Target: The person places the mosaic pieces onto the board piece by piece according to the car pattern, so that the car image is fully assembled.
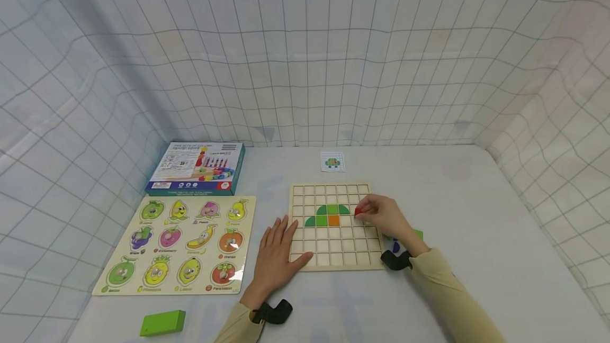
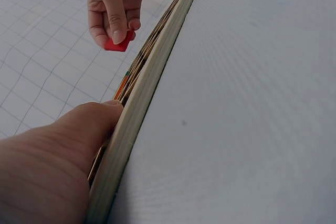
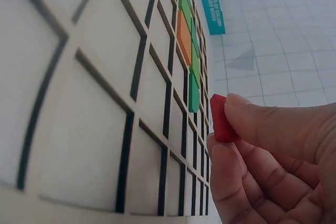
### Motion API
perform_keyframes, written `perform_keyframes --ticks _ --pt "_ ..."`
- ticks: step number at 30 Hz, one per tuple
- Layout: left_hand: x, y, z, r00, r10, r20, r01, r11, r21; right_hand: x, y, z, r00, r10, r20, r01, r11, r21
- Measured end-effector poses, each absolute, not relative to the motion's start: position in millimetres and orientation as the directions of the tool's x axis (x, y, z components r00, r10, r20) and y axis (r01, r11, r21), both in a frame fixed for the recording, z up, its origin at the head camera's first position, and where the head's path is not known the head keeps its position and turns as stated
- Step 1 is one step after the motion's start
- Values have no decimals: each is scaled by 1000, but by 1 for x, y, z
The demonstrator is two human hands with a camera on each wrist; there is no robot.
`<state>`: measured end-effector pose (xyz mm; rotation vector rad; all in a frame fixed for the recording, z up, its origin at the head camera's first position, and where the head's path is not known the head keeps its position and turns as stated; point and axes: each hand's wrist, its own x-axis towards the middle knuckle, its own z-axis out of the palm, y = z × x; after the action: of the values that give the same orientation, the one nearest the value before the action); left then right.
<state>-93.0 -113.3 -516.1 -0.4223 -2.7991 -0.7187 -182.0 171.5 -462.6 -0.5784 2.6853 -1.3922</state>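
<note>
A wooden grid board lies on the table with green tiles and one orange tile set in its cells. My right hand pinches a small red tile just above the board, beside the green tiles; the red tile sits between thumb and fingers in the right wrist view, and shows again as the red tile in the left wrist view. My left hand lies flat with straight fingers on the board's left edge.
A fruit peg puzzle lies left of the board, a boxed toy behind it. A pattern card lies beyond the board. A green block sits near the front edge. Green and blue pieces lie under my right wrist. Grid-pattern cloth walls surround the table.
</note>
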Motion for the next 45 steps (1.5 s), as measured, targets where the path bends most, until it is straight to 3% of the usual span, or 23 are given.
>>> perform_keyframes --ticks 20,45 --pt "-95 -113 -515 -940 213 265 315 841 441 -190 146 -468 -896 -441 57 -316 541 -780" --pt "-94 -113 -516 -943 213 256 310 842 441 -182 138 -463 -932 -362 14 -279 694 -664"
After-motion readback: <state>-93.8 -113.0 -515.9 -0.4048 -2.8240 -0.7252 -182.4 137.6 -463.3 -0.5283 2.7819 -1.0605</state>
